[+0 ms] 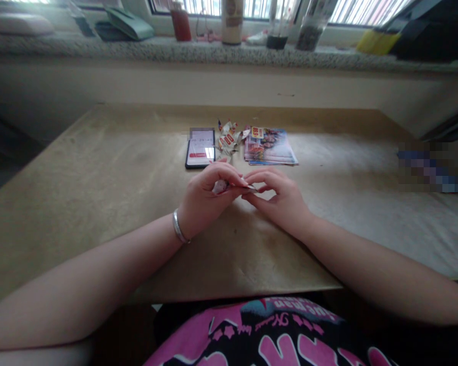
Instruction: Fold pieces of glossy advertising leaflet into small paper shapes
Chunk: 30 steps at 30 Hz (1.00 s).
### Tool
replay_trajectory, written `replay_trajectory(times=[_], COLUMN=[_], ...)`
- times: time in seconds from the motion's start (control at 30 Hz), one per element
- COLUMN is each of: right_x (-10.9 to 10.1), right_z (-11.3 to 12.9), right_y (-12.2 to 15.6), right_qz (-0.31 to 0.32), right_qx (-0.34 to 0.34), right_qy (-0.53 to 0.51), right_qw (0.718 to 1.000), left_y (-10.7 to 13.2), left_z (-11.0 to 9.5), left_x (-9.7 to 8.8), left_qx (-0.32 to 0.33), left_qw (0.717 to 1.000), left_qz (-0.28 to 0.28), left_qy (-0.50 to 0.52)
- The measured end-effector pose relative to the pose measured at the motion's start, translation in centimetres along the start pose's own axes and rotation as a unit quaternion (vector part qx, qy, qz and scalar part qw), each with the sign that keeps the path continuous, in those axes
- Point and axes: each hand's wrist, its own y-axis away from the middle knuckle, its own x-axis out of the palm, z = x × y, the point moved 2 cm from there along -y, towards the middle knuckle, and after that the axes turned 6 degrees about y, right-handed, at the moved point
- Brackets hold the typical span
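Observation:
My left hand (209, 195) and my right hand (278, 195) meet at the middle of a wooden table (99, 193). Both pinch a small folded piece of printed paper (229, 186) between their fingertips. The left wrist wears a silver bangle (178, 227). Just beyond the hands lie a phone (200, 148) with a lit screen, a little heap of folded paper pieces (228, 137) and a stack of colourful printed sheets (269, 147).
A stone windowsill (213, 51) runs behind the table, carrying jars, a red cup (180, 24), a green book (130, 24) and a yellow object (377, 41). A blurred patch (435, 168) lies at the table's right edge.

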Motion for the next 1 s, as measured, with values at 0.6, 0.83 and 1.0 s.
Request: replay_trajectory(times=[0.6, 0.83, 1.0], right_x=[-1.7, -1.6, -1.5], right_z=[0.5, 0.4, 0.0], right_y=[-0.3, -0.2, -0.2], right_qz=[-0.129, -0.121, -0.117], right_qx=[-0.148, -0.162, -0.123], right_qy=[0.104, 0.117, 0.088], right_qw=[0.975, 0.972, 0.982], left_y=[0.0, -0.1, 0.1], left_z=[-0.1, -0.1, 0.5], left_x=[-0.3, -0.6, -0.7], left_qx=[-0.001, -0.002, -0.025], left_qw=[1.0, 1.0, 1.0], left_qz=[-0.007, -0.003, -0.015], left_qy=[-0.018, -0.026, 0.005])
